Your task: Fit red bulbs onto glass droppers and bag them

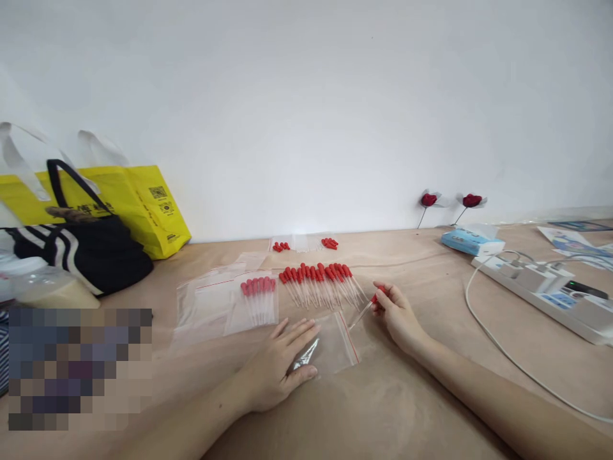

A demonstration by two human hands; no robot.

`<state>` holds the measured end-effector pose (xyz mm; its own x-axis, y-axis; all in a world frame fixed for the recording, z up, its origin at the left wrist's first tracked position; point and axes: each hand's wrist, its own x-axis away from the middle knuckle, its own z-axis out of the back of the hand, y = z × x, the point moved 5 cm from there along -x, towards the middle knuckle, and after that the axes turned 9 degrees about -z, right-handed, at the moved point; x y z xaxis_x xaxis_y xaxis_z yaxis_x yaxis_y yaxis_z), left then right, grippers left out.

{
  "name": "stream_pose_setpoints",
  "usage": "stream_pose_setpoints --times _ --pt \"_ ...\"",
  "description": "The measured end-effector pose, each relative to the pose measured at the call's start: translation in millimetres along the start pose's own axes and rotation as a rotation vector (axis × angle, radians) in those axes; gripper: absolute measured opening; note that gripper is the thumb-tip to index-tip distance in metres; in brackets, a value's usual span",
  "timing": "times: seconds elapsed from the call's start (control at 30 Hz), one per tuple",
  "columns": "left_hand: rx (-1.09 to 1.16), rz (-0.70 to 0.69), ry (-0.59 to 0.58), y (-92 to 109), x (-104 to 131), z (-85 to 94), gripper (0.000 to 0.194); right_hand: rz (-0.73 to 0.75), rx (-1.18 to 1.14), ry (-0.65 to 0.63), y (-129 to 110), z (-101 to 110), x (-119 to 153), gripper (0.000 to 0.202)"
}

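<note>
My left hand [282, 367] lies flat, fingers spread, on a clear zip bag [338, 348] with a red seal line, pressing it to the table. Pinched in my right hand [395, 313] is a dropper [366, 310] with a red bulb and a thin clear stem. Its tip points down-left, close to the bag's red-lined edge; whether it is inside the bag I cannot tell. Behind my hands several red-bulb droppers [318, 281] lie side by side in a row. Left of them, a filled zip bag [258, 300] holds several more, on top of other flat bags [205, 306].
Small bags with red pieces [330, 243] lie near the wall. On the right are a tissue pack [472, 241], a power strip [541, 297] and a white cable [498, 354]. A yellow bag [153, 211], a black bag [110, 255] and a bottle [52, 291] stand left.
</note>
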<state>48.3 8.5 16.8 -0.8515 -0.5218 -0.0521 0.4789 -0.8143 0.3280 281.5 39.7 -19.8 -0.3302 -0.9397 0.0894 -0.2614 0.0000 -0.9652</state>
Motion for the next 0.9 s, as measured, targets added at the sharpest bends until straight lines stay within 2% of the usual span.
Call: stream_pose_setpoints --times 0.2,0.5,0.67,0.83,0.9 --pt "-0.018 0.004 -0.009 -0.6 0.8 -1.0 0.053 0.081 -0.032 0.108 -10.6 10.9 -3.7 0.034" --pt "-0.02 0.016 -0.03 0.3 -0.5 0.7 0.053 0.0 -0.069 0.032 -2.9 -1.5 5.9 0.036" --pt "0.002 0.004 -0.01 -0.6 -0.2 0.1 0.053 -0.108 -0.046 -0.159 1.6 -19.7 22.2 0.039" --pt "0.033 -0.037 0.054 -4.1 1.1 -2.3 0.054 0.003 0.235 -0.444 -0.6 -36.0 36.7 0.025" --pt "0.034 -0.043 0.079 -5.1 1.6 -2.9 0.054 0.039 0.368 -0.498 1.2 -37.7 39.4 0.021"
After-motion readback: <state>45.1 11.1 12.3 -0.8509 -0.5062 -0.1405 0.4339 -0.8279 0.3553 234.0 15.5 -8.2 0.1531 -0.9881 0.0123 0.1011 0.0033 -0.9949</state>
